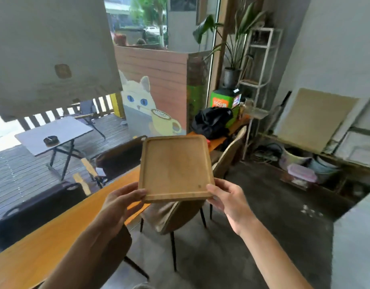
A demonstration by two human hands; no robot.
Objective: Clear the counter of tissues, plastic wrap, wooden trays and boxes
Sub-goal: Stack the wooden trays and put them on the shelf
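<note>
Above the chair (175, 213), both hands grip an empty wooden tray (175, 167).

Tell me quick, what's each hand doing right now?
Left hand: closed on the wooden tray, gripping its near left corner.
Right hand: closed on the same tray's near right corner.

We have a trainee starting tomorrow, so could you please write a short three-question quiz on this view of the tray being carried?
1. True or false: both hands grip the tray.
2. Which lies on the far end of the counter? A) black bag B) laptop C) stack of cups
3. Fill in: the tray is held up over a ____.

Key
1. True: the left hand takes the near left corner, the right hand the near right corner.
2. A: the black bag.
3. Chair.
</note>
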